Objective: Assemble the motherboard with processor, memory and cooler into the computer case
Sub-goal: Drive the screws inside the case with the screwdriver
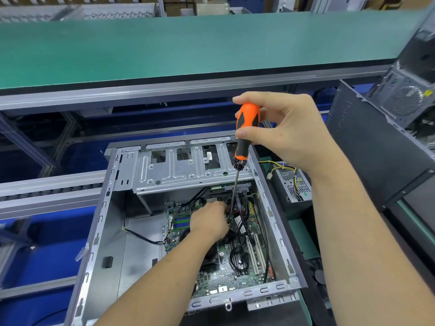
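left hand (208,221) hides screwdriver tip, cooler (213,256) half hidden

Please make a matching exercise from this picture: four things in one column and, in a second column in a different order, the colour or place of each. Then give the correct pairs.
Column one:
1. screwdriver
2. motherboard
3. conveyor belt
4. left hand

Column two:
A. green surface running across the top of the picture
B. orange and black handle, gripped from above by the right hand
C. low inside the computer case, by the tip of the tool
D. lying flat on the floor of the open case, with black cables over it

Pairs: 1-B, 2-D, 3-A, 4-C
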